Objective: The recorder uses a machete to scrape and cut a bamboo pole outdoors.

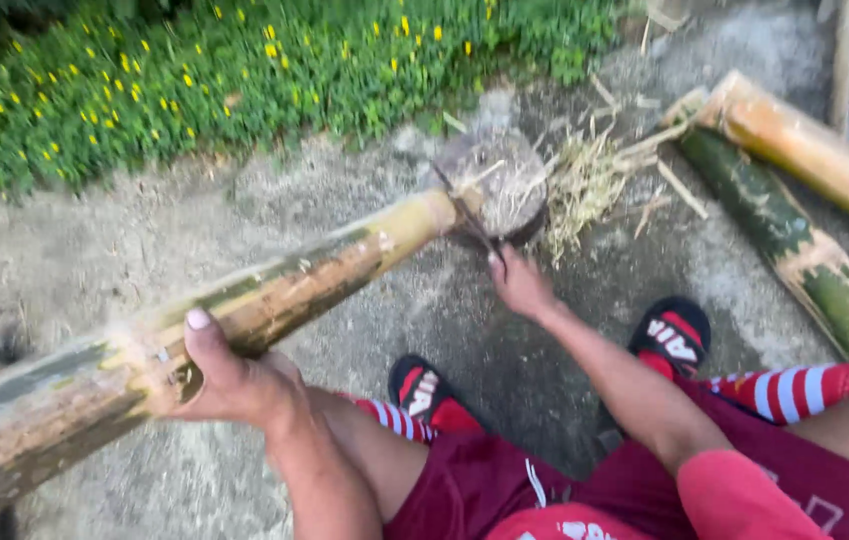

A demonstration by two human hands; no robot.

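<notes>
A long bamboo pole, yellow-green with brown patches, runs from the lower left up to a round wooden chopping block. My left hand grips the pole from below near its middle, thumb on top. My right hand is closed on the handle of a dark knife whose blade meets the pole's far end at the block. I sit with both knees out, in dark red shorts.
Two more bamboo sections lie on the concrete at the right. Dry bamboo shavings are piled beside the block. Green plants with yellow flowers border the far side. My black-and-red sandals rest on the ground.
</notes>
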